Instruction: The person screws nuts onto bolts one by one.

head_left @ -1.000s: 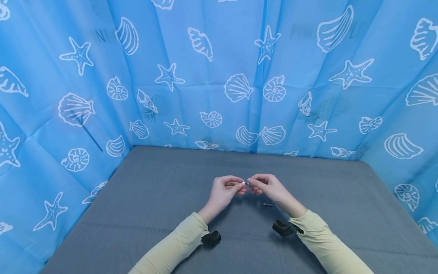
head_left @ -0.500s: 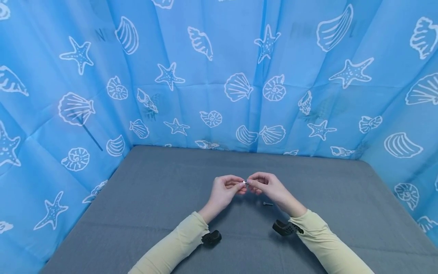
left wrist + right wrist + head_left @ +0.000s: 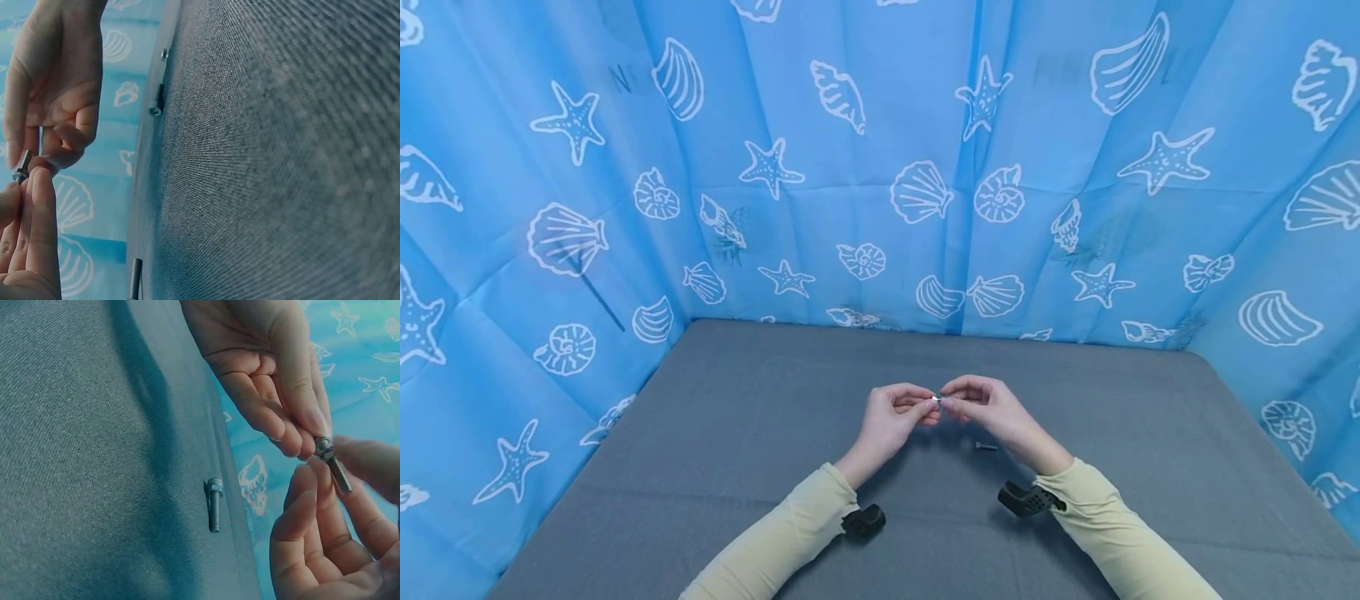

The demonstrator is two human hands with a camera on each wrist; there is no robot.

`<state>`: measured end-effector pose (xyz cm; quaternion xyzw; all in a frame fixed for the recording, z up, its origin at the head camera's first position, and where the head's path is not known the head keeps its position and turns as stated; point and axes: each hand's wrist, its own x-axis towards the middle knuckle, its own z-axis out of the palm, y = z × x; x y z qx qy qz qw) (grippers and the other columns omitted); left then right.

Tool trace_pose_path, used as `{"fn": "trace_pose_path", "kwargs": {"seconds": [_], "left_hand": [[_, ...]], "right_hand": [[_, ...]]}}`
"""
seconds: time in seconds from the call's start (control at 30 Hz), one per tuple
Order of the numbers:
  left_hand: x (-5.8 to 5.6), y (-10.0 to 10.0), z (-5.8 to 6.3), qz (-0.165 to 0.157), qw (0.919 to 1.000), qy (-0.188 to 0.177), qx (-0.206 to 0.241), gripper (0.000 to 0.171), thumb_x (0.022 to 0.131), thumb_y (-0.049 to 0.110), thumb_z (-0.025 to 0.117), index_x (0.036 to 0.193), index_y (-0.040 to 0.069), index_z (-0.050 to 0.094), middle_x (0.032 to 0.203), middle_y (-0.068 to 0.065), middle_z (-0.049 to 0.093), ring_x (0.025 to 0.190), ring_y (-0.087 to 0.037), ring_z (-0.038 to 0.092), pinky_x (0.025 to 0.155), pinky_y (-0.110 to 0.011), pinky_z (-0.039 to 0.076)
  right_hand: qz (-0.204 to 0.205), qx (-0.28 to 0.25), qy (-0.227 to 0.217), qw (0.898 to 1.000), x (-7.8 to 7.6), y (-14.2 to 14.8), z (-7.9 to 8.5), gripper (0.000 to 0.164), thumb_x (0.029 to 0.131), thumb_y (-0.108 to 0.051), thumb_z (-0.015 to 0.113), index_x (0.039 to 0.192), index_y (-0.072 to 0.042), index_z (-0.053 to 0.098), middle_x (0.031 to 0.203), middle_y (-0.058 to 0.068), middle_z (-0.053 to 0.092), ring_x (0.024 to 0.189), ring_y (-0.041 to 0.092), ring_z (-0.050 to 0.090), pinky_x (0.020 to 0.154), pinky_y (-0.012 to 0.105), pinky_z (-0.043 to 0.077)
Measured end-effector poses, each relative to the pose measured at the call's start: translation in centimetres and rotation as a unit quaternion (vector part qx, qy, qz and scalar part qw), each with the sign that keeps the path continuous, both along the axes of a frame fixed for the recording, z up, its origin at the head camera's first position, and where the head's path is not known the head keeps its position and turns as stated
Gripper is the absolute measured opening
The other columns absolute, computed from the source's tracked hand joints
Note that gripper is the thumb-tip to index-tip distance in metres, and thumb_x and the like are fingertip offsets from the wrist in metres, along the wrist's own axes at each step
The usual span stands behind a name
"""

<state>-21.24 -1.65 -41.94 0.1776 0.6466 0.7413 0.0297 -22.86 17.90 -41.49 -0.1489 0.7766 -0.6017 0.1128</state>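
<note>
Above the grey table, my two hands meet at a small silver bolt (image 3: 340, 475) with a hex nut (image 3: 325, 454) threaded close to its head. My left hand (image 3: 891, 420) pinches the head end between thumb and fingers. On the other side, my right hand (image 3: 996, 413) has its thumb and fingertips around the nut, with the threaded shank running between its fingers in the right wrist view. The head end is partly hidden by the left fingertips.
A bolt (image 3: 987, 447) lies on the grey table (image 3: 775, 392) below the right hand. The left wrist view shows another bolt (image 3: 135, 278) on the cloth and a small nut-like metal piece (image 3: 164, 54). A blue shell-print curtain (image 3: 880, 208) surrounds the table.
My right fingertips have shifted slightly around the nut and a little toward the left hand. My left hand has stayed in place, gripping the bolt.
</note>
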Motion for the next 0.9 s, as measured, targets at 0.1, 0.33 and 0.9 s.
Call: {"fn": "trace_pose_path", "kwargs": {"seconds": [0.1,0.33,0.9], "left_hand": [[0.02,-0.06,0.12,0.003,1.0,-0.002,-0.002,0.014,0.088,-0.008,0.063,0.1,-0.016,0.064,0.09,-0.027,0.068,0.084,-0.041,0.067,0.073,-0.039,0.059],[0.12,-0.05,0.26,0.006,1.0,0.002,-0.004,0.014,0.088,-0.008,0.063,0.099,-0.016,0.064,0.091,-0.03,0.067,0.085,-0.044,0.066,0.072,-0.037,0.059],[0.07,-0.24,0.17,0.008,1.0,-0.005,-0.002,0.015,0.088,-0.007,0.063,0.101,-0.015,0.064,0.09,-0.027,0.068,0.085,-0.044,0.067,0.073,-0.038,0.059]], "right_hand": [[0.004,0.001,0.011,1.0,-0.06,0.0,-0.04,0.03,0.093,-0.019,0.065,0.112,0.004,0.062,0.1,0.017,0.065,0.084,0.033,0.06,0.073,0.041,0.053],[-0.008,0.007,-0.012,1.0,-0.2,0.02,-0.32,0.035,0.096,-0.03,0.06,0.106,0.003,0.066,0.095,0.016,0.067,0.088,0.029,0.062,0.079,0.044,0.054],[-0.01,-0.008,0.013,1.0,-0.1,-0.18,-0.49,0.033,0.094,-0.022,0.064,0.113,0.004,0.062,0.099,0.015,0.066,0.087,0.035,0.06,0.074,0.04,0.054]]}}
